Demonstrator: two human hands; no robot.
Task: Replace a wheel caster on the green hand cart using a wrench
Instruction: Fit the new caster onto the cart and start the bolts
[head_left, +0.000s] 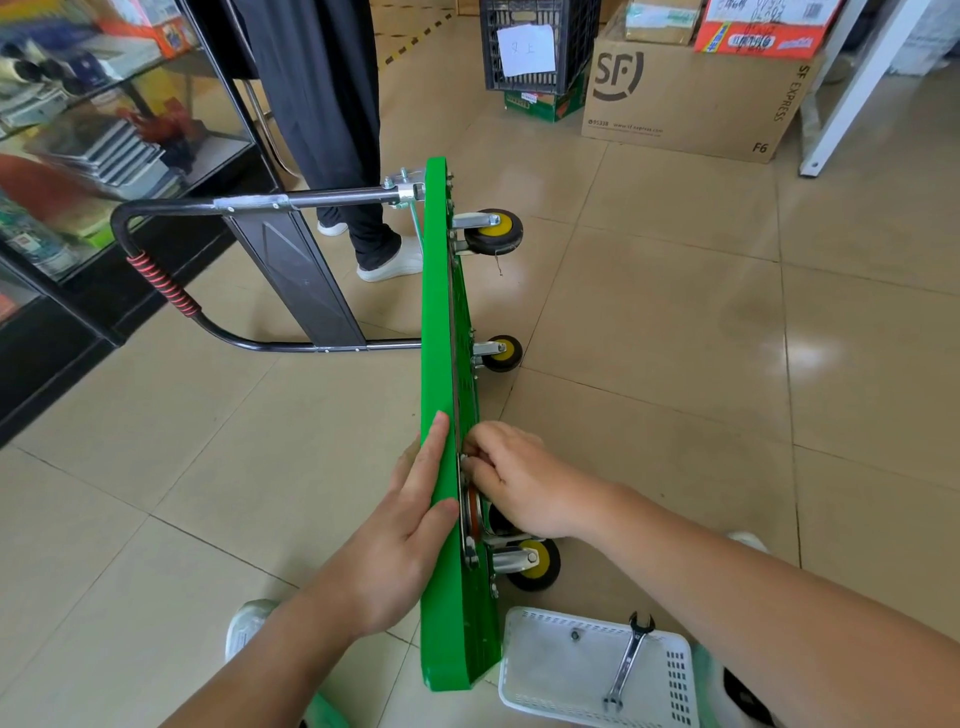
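- Left hand (410, 525): fingers straight, pressed flat on the green hand cart (441, 322) deck.
- Right hand (519, 483): fingertips curled, pinching a fastener (464, 460) above the caster (530, 564).
- Wrench (628, 660) lies in white basket (550, 691).

We hold our left hand (410, 525) flat and on edge, fingers (435, 449) straight and together, pointing toward the far side, thumb (441, 512) spread to the right. Our right hand (519, 480) sits just right of it, knuckles up, fingers curled leftward. Their tips are hidden, so we cannot tell whether they pinch anything. Our left forearm (270, 660) and right forearm (753, 597) are bare and reach in from the near edge.
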